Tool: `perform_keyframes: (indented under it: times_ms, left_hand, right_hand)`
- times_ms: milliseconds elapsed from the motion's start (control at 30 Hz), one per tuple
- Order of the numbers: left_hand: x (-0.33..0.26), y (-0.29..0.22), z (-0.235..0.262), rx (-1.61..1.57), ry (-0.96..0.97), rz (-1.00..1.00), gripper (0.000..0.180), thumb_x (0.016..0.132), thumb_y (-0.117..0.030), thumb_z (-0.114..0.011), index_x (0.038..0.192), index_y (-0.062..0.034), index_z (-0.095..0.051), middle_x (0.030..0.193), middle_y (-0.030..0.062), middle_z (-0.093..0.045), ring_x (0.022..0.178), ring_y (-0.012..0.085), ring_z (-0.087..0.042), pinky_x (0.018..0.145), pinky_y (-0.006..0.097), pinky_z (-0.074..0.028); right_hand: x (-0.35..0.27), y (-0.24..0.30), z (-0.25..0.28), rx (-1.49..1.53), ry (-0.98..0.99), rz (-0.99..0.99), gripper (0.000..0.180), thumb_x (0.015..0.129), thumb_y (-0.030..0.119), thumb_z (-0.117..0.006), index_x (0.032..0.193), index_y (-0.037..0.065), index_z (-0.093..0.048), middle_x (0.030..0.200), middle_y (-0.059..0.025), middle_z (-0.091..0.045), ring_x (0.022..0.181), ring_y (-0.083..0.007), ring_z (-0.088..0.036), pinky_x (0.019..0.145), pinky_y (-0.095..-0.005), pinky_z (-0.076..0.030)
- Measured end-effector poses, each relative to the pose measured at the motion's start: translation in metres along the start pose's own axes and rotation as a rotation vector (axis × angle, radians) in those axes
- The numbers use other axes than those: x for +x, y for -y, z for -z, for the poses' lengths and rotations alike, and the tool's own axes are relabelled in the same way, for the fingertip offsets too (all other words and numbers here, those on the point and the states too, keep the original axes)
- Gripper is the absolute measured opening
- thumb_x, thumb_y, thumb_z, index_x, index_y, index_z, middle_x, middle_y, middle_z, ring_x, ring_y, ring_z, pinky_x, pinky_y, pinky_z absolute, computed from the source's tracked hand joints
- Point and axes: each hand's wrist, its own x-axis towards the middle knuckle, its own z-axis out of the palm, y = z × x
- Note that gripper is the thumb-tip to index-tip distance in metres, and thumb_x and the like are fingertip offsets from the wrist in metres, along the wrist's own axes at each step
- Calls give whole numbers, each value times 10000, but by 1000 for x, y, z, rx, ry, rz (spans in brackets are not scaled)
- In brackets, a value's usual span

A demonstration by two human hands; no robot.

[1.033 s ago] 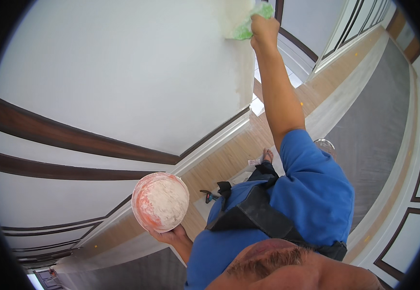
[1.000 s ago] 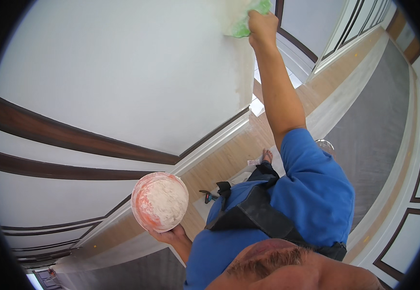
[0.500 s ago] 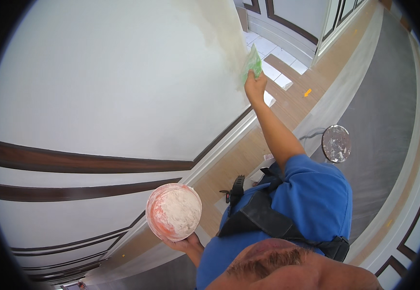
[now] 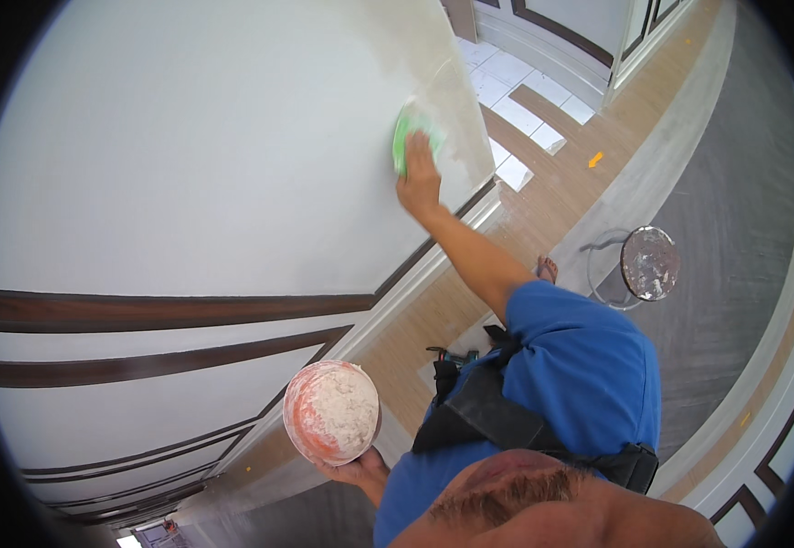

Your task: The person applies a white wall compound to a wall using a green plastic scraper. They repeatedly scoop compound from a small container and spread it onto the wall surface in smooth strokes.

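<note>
My right hand (image 4: 420, 178) is raised to the white wall (image 4: 205, 164), its fingers over a green plastic putty spreader (image 4: 402, 137) laid against the surface. The hand and the spreader are a little blurred. Around them runs a beige, damp-looking patch of filler (image 4: 452, 100) along the wall's edge. Lower down, my left hand (image 4: 356, 470) supports a round orange-red bowl (image 4: 301, 429) from beneath. Whitish putty (image 4: 342, 406) fills most of the bowl and coats its rim. The fingers under the bowl are partly hidden.
Dark wooden trim (image 4: 169, 309) and a white baseboard (image 4: 443, 260) line the wall's foot. A paint-spattered round stool (image 4: 650, 263) stands on the grey floor (image 4: 735, 237) to my right. White tiles (image 4: 511, 68) show beyond the wall's edge.
My right hand has carried the spreader left from the wall's edge onto the wall face and turned its back toward me. The bowl has shifted only slightly.
</note>
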Motion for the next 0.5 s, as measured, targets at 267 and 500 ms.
perform_keyframes:
  times_ms: [267, 500]
  left_hand:
    - [-9, -12, -14, 121, 49, -72, 612, 1014, -460, -498, 1481, -65, -469, 1502, 158, -513, 1379, 334, -509, 1138, 522, -463]
    - [1, -12, 4, -217, 66, 109, 677, 981, -506, -527, 1503, -82, -447, 1518, 139, -499, 1377, 332, -508, 1142, 517, -456]
  right_hand:
    - [-12, -85, 64, 779, -357, -1138, 410, 840, -29, -514, 1238, -50, -610, 1107, -198, -687, 965, -356, -689, 874, -426, -539]
    - [77, -63, 84, 1004, -274, -1139, 320, 837, -50, -546, 1146, -69, -624, 1039, -118, -673, 919, -226, -661, 804, -376, -521]
